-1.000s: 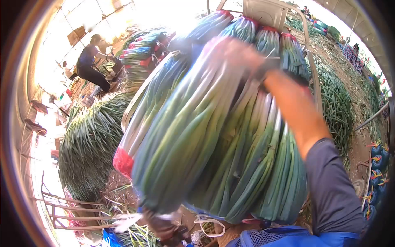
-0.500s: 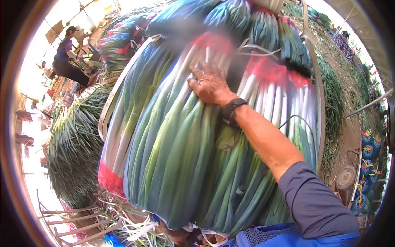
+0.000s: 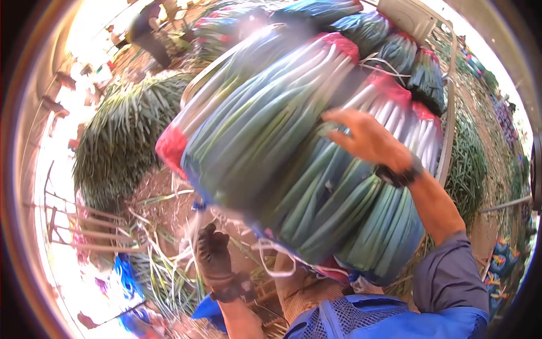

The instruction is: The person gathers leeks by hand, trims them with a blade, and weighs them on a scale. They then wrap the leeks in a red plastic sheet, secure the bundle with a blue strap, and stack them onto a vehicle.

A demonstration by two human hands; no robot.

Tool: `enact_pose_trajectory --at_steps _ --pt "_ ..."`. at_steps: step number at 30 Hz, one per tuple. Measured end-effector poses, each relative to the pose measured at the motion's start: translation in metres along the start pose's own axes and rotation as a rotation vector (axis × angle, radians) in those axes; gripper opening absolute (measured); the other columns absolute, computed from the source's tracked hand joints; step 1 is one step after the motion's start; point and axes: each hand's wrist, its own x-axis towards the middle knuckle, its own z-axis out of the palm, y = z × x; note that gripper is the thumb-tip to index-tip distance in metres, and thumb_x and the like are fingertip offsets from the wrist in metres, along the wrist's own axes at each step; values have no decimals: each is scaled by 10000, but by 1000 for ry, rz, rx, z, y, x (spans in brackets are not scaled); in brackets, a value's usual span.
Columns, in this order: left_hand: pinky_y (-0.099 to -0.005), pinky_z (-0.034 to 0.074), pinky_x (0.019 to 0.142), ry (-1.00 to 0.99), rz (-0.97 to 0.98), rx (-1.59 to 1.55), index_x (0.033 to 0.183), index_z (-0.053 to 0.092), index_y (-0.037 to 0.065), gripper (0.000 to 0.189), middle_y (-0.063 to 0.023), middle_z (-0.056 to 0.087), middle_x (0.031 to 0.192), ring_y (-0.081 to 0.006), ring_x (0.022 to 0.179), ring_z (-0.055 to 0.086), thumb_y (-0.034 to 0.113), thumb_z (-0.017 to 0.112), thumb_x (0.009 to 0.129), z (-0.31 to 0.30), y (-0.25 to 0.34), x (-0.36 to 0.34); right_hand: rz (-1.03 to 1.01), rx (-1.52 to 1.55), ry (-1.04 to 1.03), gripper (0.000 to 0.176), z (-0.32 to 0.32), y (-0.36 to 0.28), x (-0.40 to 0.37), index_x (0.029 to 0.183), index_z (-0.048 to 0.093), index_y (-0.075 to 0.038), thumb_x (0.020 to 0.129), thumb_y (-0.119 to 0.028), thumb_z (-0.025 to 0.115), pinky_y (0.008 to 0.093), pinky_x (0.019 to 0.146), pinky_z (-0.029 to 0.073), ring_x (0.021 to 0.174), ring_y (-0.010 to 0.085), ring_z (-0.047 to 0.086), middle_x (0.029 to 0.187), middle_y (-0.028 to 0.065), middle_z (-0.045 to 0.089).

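Observation:
Bundles of long green and white vegetables (image 3: 254,130) in clear bags with red ends lie side by side in front of me. Over the middle bundles is my right hand (image 3: 367,138), bare, with a dark wristband; its fingers are apart and hold nothing. My left hand (image 3: 214,254), in a dark glove, is low at the left, just below the bundles' lower edge. Its fingers are curled near a thin pale strand (image 3: 193,226), and whether they grip it is unclear. A white strap loop (image 3: 274,260) hangs at the lower edge of the bundles.
A big heap of loose green leaves (image 3: 132,135) stands at the left, above a slatted wooden frame (image 3: 96,231). A person (image 3: 149,34) is at the upper left. More bundles (image 3: 361,28) lie at the back, with a pale box (image 3: 409,17). Blue bags (image 3: 499,263) stand far right.
My right hand has lifted off the white stalks and moved right and down. My gloved left hand has come into clear view at the lower left. The whole view has shifted and tilted.

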Motion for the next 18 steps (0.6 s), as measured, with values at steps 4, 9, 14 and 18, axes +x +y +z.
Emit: enact_pose_trajectory --at_steps 4,9,14,18 --pt "-342 521 742 265 -118 234 1417 508 83 471 -121 630 1111 -190 856 593 264 617 996 -97 -50 -111 -70 197 -233 226 -29 -66 -132 1030 718 -9 880 -180 720 425 752 565 840 377 692 902 186 710" --pt "-411 538 755 534 -440 517 1234 620 68 318 -123 665 970 -306 822 638 243 555 977 -261 -175 -321 -151 183 -238 223 -19 -85 -248 986 727 -25 789 -120 774 410 812 560 891 326 687 932 136 719" --pt "-455 551 803 -111 -812 1245 1093 711 73 296 -169 717 972 -393 898 682 217 478 980 -347 -280 -577 -163 171 -107 289 8 -94 -303 1012 718 6 733 -56 753 437 930 507 1034 359 630 1061 152 694" --pt "-457 542 878 34 -910 1644 1088 734 87 320 -199 711 1125 -368 1072 678 228 466 986 -278 -265 -673 -185 140 -119 204 27 -101 -305 966 710 9 768 -41 713 415 923 489 997 337 628 1024 140 688"
